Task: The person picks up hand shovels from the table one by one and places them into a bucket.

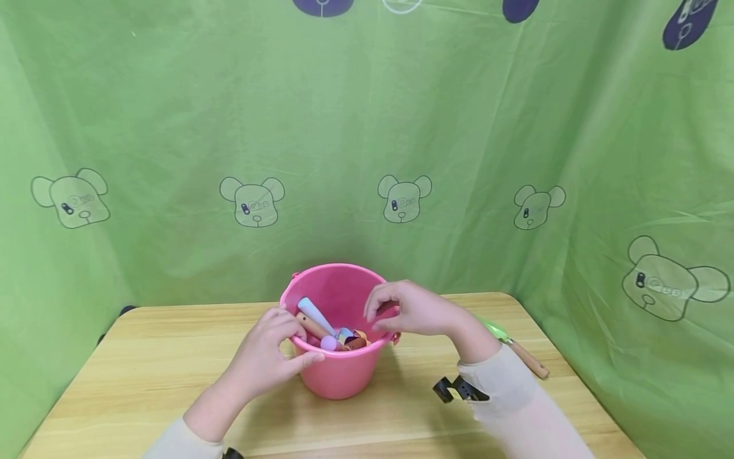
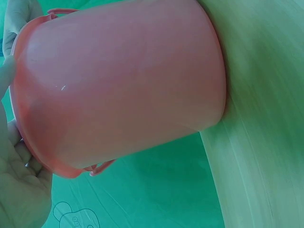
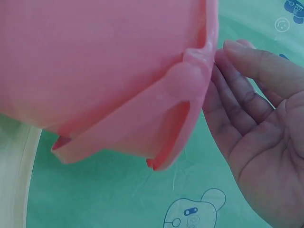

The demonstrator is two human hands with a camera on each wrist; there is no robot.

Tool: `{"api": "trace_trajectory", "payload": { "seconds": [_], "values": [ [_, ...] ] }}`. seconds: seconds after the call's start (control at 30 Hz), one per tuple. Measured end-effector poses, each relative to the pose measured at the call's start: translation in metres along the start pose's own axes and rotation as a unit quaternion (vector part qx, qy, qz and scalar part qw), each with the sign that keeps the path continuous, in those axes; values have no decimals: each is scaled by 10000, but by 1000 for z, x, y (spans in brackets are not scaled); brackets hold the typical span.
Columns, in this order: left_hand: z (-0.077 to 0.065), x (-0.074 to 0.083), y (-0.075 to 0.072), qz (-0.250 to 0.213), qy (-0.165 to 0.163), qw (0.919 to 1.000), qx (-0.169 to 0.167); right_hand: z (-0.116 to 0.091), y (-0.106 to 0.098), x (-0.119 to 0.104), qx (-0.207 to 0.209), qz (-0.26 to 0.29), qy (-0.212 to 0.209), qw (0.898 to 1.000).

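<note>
A pink bucket (image 1: 338, 376) stands upright on the table with several toys and handles inside. Its near-left rim is gripped by my left hand (image 1: 266, 350), with the thumb outside and the fingers over the inner side. Loosely curled fingers of my right hand (image 1: 415, 309) hang over the right rim; nothing shows between them. In the right wrist view, that hand (image 3: 266, 118) is beside the rim, near the bucket's handle (image 3: 114, 118). Inside lie a light blue handle (image 1: 314, 313), a wooden handle (image 1: 311, 325), a purple round end (image 1: 329, 343) and brown pieces (image 1: 355, 343), partly hidden.
On the wooden table (image 1: 143, 363), right of the bucket, lies a green-bladed tool with a wooden handle (image 1: 530, 359), partly behind my right forearm. Green cloth walls (image 1: 321, 127) printed with bear heads enclose the table at the back and sides.
</note>
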State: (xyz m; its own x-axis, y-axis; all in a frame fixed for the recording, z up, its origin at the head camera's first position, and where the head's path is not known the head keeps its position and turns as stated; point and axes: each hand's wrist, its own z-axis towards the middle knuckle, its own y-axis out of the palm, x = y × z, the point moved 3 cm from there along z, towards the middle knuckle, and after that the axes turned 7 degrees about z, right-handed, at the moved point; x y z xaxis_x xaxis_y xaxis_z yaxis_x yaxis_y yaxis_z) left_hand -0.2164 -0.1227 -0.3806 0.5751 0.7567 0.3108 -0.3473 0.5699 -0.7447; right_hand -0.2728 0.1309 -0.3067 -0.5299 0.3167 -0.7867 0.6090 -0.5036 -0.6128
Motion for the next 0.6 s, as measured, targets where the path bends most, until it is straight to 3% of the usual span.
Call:
{"api": "trace_trajectory", "payload": {
  "seconds": [0.6],
  "values": [
    [1,0,-1,-40,-10,10000,-30,-18,-17,8,324,-473,-334,9978]
  ]
}}
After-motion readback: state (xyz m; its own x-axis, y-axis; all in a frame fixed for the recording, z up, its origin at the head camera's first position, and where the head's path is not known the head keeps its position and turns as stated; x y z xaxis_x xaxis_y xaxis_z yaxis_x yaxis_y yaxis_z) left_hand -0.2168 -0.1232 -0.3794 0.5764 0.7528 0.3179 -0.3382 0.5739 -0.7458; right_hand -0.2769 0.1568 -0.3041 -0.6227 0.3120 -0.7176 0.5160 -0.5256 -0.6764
